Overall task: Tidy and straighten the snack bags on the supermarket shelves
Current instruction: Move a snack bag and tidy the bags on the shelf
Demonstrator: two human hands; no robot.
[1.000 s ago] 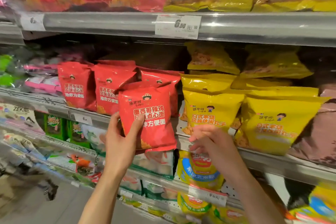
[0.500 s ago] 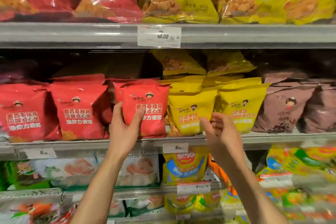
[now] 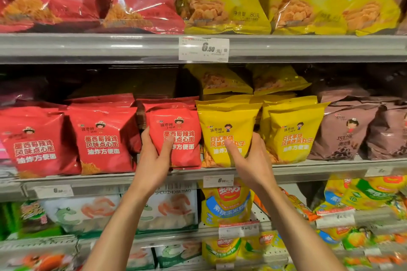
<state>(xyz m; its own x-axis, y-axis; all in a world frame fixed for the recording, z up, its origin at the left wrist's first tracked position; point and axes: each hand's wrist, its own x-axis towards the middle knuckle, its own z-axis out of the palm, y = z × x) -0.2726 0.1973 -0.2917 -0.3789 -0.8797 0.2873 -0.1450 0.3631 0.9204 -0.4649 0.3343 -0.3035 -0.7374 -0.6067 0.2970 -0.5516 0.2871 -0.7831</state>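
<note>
A red snack bag [image 3: 178, 126] stands upright at the front of the middle shelf [image 3: 330, 166]. My left hand [image 3: 153, 160] grips its lower left side, thumb across the front. Right beside it stands a yellow snack bag [image 3: 226, 123]. My right hand [image 3: 251, 160] holds that bag's lower right part, thumb on the front and fingers round its right edge. Two more red bags [image 3: 103, 138] stand to the left, another yellow bag [image 3: 293, 134] to the right.
Brown bags [image 3: 345, 132] fill the shelf's right end. The upper shelf [image 3: 110, 47] carries red and yellow bags and a price tag [image 3: 203, 49]. Lower shelves hold white shrimp-print bags [image 3: 167, 209] and yellow-blue bags [image 3: 226, 207].
The red bag has gone from in front of the shelf back onto it, held by my left hand. My right hand rose from below and took hold of the yellow bag.
</note>
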